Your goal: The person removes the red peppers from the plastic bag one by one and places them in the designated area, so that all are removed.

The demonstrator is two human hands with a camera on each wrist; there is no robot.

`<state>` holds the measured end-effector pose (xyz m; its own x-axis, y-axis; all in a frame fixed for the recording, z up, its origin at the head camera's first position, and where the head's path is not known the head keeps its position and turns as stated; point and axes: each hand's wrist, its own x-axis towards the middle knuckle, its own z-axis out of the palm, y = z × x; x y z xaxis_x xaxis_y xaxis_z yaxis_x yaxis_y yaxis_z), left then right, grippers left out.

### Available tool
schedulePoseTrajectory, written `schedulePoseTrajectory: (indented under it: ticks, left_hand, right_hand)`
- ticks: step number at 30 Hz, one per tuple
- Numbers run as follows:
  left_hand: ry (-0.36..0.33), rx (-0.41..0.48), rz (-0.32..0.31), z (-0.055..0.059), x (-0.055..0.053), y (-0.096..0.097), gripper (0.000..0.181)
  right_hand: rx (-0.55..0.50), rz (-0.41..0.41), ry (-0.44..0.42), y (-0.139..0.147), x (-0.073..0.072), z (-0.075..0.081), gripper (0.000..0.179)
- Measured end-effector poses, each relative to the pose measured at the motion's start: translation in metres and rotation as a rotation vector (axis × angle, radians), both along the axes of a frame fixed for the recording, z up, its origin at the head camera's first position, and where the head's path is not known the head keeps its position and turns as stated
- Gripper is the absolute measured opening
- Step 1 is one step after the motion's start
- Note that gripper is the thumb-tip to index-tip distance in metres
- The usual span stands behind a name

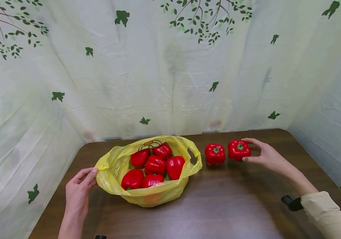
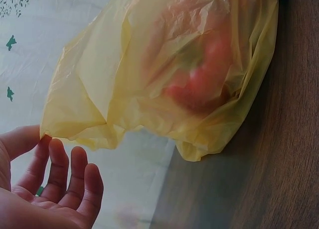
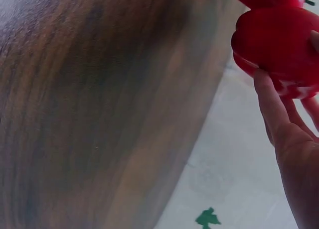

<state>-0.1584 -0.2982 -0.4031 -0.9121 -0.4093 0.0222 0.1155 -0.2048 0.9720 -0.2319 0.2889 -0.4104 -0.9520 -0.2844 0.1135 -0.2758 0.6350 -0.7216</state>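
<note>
A yellow plastic bag stands wide-mouthed on the table with several red bell peppers inside. My left hand pinches the bag's left edge between thumb and forefinger; in the left wrist view the other fingers curl loosely below the plastic. To the right of the bag, one red bell pepper sits upright on the wood. Just beside it, my right hand grips a second bell pepper from its right side, thumb in front and fingers behind. The right wrist view shows that pepper close up.
The dark wooden table meets a pale curtain with leaf prints at its back and sides. A thin dark handle with an orange grip shows among the peppers at the bag's back. A black strap is on the right wrist.
</note>
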Motion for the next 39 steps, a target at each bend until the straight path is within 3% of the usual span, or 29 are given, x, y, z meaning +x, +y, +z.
schedulePoseTrajectory:
  ticks: [20, 39]
  left_hand:
    - [-0.018, -0.024, 0.012, 0.000, 0.000, -0.001, 0.009]
    - [-0.037, -0.022, 0.015, 0.001, 0.000, -0.001, 0.008]
  right_hand:
    - [-0.022, 0.055, -0.041, -0.002, -0.015, -0.017, 0.065]
    - [-0.052, 0.047, -0.060, -0.006, -0.011, -0.019, 0.072]
